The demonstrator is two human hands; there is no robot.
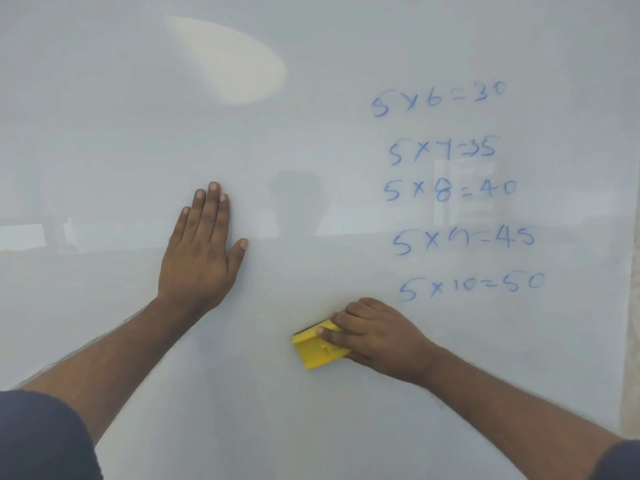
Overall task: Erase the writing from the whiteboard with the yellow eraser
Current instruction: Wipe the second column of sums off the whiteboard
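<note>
The whiteboard (pixel 311 150) fills almost the whole view. Blue writing (pixel 457 192) runs down its right half in several lines, from "5x6=30" at the top to "5x10=50" at the bottom. My right hand (pixel 377 336) grips the yellow eraser (pixel 318 348) and holds it against the board, below and to the left of the lowest line. My left hand (pixel 201 251) lies flat on the bare board to the left, fingers spread and holding nothing.
The board's right edge (pixel 631 306) shows at the far right, with a pale wall beyond it. A bright light reflection (pixel 235 60) sits on the upper left of the board.
</note>
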